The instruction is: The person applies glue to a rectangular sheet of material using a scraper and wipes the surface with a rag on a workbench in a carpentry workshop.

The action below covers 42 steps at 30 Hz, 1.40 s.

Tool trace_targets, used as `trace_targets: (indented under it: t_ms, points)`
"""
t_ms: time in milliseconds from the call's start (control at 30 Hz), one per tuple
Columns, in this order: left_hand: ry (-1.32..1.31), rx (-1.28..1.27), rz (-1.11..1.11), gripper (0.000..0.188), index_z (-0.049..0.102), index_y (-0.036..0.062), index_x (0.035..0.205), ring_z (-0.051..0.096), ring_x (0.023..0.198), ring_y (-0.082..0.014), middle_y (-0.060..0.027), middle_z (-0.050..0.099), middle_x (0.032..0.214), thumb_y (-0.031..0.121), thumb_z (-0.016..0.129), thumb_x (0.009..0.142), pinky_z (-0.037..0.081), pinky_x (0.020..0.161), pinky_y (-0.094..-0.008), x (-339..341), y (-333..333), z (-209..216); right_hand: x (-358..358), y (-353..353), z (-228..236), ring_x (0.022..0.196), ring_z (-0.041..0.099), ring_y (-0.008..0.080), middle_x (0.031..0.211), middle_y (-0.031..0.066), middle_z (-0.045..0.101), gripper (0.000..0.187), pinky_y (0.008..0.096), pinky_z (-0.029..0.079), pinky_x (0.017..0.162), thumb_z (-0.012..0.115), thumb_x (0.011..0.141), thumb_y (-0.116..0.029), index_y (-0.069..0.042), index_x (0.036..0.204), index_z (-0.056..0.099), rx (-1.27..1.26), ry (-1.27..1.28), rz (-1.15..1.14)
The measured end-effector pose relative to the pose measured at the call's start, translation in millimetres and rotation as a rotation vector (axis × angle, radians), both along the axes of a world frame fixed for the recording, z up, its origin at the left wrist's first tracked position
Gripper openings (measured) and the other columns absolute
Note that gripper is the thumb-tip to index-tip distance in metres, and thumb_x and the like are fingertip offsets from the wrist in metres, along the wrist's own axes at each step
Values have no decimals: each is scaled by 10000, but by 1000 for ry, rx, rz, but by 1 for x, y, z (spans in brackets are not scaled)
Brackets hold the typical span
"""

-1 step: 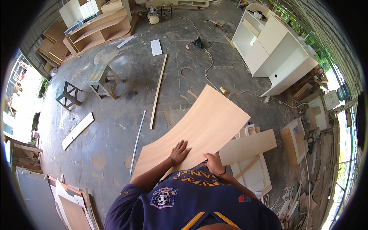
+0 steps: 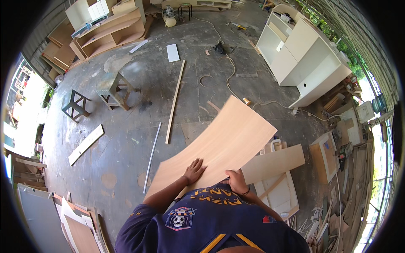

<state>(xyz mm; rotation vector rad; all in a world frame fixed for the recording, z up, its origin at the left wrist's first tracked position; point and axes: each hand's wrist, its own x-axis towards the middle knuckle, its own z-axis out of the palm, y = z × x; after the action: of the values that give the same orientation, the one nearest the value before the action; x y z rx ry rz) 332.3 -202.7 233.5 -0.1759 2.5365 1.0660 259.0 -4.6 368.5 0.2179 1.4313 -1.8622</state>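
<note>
A thin, wood-grained sheet (image 2: 223, 135) slants in front of my body, its far corner pointing away and its near edge against my shirt. My left hand (image 2: 194, 170) lies flat on the sheet's face, fingers stretched out and holding nothing. At the near right edge, my right hand (image 2: 237, 180) grips the sheet, thumb on top and the other fingers hidden beneath. Beside that hand, a smaller plywood piece (image 2: 276, 162) rests over a white frame-like unit (image 2: 284, 196).
Two stools (image 2: 112, 88) stand to the left. A long wooden strip (image 2: 175, 101), a pale thin rod (image 2: 152, 158) and a white board (image 2: 86, 144) lie on the floor. A white cabinet (image 2: 295, 50) is at the far right; offcuts (image 2: 354, 198) pile up nearer. A cable (image 2: 230, 74) snakes across the floor.
The sheet has shifted very slightly to the right, and its far corner sits a little lower in the picture. Both hands keep their places on it.
</note>
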Motion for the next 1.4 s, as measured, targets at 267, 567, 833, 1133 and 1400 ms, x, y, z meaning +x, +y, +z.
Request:
trace_targets:
  t_ms: [267, 567, 833, 1133, 1400]
  points:
    - [-470, 127, -172, 448, 236, 122, 1316, 105, 1282, -314, -200, 138, 1371, 308, 219, 909, 114, 1046, -366, 49, -140, -178, -129, -67, 0, 794, 588, 253, 960, 139, 520, 341, 369, 543, 596, 428, 759, -40, 6, 1096, 401, -53, -29, -95]
    - [22, 483, -6, 434, 284, 52, 1282, 177, 1264, -319, -235, 210, 1337, 273, 282, 908, 163, 1033, -334, -332, -150, -57, -365, -170, -11, 851, 576, 244, 986, 128, 504, 381, 334, 542, 573, 456, 753, -55, -19, 1121, 362, -29, 58, 30]
    - [268, 275, 105, 460, 237, 86, 1314, 71, 1287, -318, -183, 101, 1384, 313, 247, 915, 97, 1040, -399, -520, -216, 30, -531, -258, 8, 728, 598, 229, 942, 128, 530, 363, 313, 545, 491, 450, 710, -31, 35, 1064, 404, 3, 114, 105]
    - [-376, 163, -152, 543, 145, 134, 1336, 107, 1278, -340, -226, 117, 1367, 289, 365, 864, 137, 1043, -390, -566, -440, -66, -746, -388, 17, 760, 591, 225, 913, 122, 530, 372, 348, 550, 540, 441, 718, -59, -1, 1083, 401, -23, 104, 10]
    - [-332, -295, 323, 478, 554, 45, 964, 550, 898, -370, -216, 571, 949, 414, 268, 861, 423, 785, -415, -658, -664, -118, -887, -448, 20, 743, 586, 192, 900, 111, 544, 338, 317, 509, 536, 451, 734, -101, -21, 1060, 421, 66, 163, -217]
